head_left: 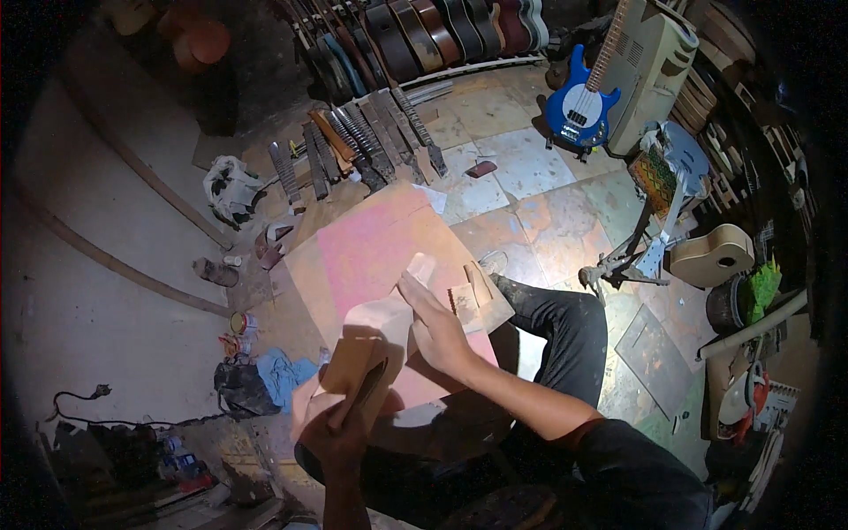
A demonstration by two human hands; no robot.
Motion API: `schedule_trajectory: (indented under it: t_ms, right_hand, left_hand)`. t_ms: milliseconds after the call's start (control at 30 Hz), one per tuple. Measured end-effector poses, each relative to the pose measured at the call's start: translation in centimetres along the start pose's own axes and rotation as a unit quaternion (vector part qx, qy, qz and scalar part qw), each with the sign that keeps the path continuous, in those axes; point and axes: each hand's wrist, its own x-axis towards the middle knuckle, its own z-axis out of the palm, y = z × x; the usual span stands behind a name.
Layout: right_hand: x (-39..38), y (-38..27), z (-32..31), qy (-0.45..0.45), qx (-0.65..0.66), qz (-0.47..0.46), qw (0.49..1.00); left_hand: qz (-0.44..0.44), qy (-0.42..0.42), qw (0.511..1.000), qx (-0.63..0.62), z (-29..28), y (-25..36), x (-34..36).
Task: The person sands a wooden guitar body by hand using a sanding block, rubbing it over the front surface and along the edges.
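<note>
- Over my lap, a flat wooden board (353, 256) with a pinkish face rests tilted across my knees, its far edge pointing toward the floor tiles.
- My right hand (437, 322) lies flat on the board, fingers stretched forward and together, pressing down on a pale sheet (380, 314) that lies on the pink face; it pinches nothing.
- Just beyond my right fingertips sit a few small wooden pieces (464, 296), near the board's right edge.
- My left hand (336, 433) is closed around a brown wooden block (358, 380), gripping it from below so the block stands up out of my fist at the board's near edge.
- The block is just beside my right wrist, not touching it as far as I can tell.
- My right leg in dark trousers (565, 327) stretches out to the right of the board.
- On the floor past the board lies a row of guitar necks (362, 141), side by side, and behind them a rack of guitar bodies (424, 35) stands upright.
- A blue electric bass (579, 110) leans on a stand at the right, well apart from me.
- An unfinished pale guitar body (711, 254) lies at the far right.
- A blue cloth (283, 371) lies crumpled on the floor left of my knee.
</note>
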Motion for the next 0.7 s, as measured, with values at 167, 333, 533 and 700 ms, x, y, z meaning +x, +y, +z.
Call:
schedule_trajectory:
  t_ms: [167,333,533,700]
  right_hand:
    - [2.1,2.2,-4.0,-0.208,0.001,0.229,0.951]
    - [0.1,-1.6,-1.2,0.015,0.148,0.071,0.986]
    - [1.9,2.7,-1.6,-0.069,0.038,0.185,0.980]
    - [-0.1,-1.8,-0.9,-0.066,0.147,0.060,0.985]
  left_hand:
    - [0.003,0.008,0.999,-0.040,0.9,2.4,1.8]
    - [0.053,0.031,0.998,-0.008,1.1,3.3,2.9]
    - [0.067,0.017,0.998,0.000,0.7,2.5,3.3]
    - [0.059,0.035,0.998,0.008,0.4,2.7,3.8]
